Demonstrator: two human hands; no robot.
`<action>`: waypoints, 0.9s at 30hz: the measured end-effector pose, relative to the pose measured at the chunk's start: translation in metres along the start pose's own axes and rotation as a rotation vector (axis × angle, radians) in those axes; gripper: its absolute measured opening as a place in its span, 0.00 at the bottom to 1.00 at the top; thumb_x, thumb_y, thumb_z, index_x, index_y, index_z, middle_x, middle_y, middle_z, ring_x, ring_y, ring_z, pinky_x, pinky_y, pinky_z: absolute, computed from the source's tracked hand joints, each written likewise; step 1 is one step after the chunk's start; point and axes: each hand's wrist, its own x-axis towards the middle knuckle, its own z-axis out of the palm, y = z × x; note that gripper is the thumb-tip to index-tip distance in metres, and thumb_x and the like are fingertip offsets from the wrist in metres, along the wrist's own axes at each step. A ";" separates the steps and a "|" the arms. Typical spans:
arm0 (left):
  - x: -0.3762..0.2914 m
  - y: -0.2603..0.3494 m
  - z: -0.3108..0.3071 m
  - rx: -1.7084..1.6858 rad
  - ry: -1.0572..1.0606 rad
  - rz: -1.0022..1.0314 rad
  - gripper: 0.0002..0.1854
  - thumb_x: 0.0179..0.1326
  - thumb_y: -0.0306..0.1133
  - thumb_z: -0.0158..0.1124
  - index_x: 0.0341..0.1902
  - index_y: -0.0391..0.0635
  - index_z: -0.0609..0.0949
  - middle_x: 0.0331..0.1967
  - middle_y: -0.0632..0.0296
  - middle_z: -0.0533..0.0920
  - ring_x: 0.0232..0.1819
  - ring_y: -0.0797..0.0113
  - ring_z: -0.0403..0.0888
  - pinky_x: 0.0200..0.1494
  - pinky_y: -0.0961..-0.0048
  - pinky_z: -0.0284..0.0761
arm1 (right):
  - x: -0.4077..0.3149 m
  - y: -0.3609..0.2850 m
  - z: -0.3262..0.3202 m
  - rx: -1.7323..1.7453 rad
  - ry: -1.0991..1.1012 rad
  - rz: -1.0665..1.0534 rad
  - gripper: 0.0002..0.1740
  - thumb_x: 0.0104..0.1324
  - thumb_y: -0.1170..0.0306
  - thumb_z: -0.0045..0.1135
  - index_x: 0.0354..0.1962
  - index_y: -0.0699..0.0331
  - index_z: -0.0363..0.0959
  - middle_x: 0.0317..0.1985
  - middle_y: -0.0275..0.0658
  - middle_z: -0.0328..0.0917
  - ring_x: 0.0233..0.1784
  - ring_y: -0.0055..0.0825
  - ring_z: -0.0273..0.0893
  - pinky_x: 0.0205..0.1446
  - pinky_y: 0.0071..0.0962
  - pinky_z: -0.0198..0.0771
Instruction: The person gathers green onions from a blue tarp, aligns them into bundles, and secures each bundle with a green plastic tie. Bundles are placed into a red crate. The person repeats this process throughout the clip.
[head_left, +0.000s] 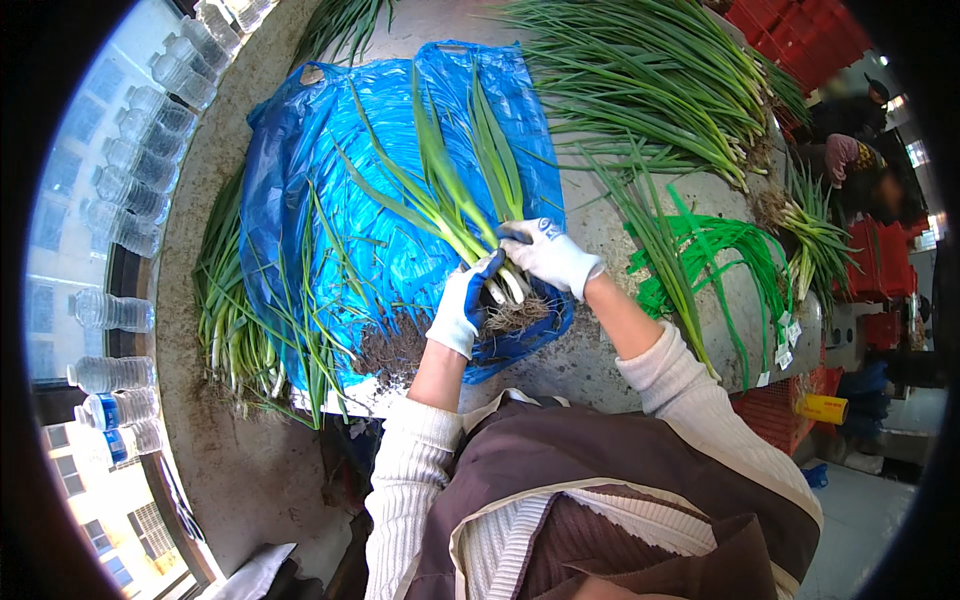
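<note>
My left hand (459, 304), in a white glove with a blue palm, grips a small bunch of green onions (466, 238) near its white bases. My right hand (551, 253), gloved alike, has its fingers closed around the bunch's other side. Soil-covered roots hang below both hands, and the leaves point away from me. Beneath them a blue plastic bag (405, 82) lies spread out, with loose leaves and a heap of dark soil and roots (394, 349) on it. The fingertips of both hands are partly hidden by the stalks.
A large pile of green onions (660, 82) lies at the upper right, another bunch (240, 345) at the left. Green straps (720, 247) with white tags lie on the right. Clear plastic bottles (135, 165) line the window. Red crates (870, 259) and people stand beyond the table.
</note>
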 end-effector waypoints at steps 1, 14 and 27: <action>0.000 0.002 -0.004 0.059 -0.056 -0.030 0.12 0.62 0.28 0.62 0.49 0.40 0.76 0.38 0.59 0.82 0.39 0.65 0.82 0.39 0.71 0.81 | -0.001 -0.001 0.004 0.056 -0.065 0.117 0.20 0.66 0.70 0.55 0.53 0.72 0.70 0.41 0.39 0.80 0.37 0.18 0.76 0.37 0.20 0.72; 0.000 0.001 -0.014 0.056 -0.013 -0.087 0.16 0.63 0.30 0.60 0.51 0.34 0.76 0.41 0.53 0.81 0.41 0.61 0.81 0.44 0.68 0.79 | 0.027 0.032 -0.021 -0.645 0.371 -0.257 0.19 0.64 0.66 0.46 0.53 0.54 0.72 0.52 0.46 0.74 0.54 0.47 0.73 0.57 0.40 0.69; -0.010 0.010 -0.019 -0.140 -0.122 -0.086 0.19 0.62 0.29 0.59 0.54 0.32 0.71 0.46 0.49 0.78 0.49 0.55 0.78 0.53 0.60 0.76 | 0.044 0.057 -0.030 0.295 0.356 0.187 0.21 0.64 0.73 0.50 0.55 0.70 0.66 0.36 0.40 0.79 0.32 0.25 0.76 0.32 0.26 0.71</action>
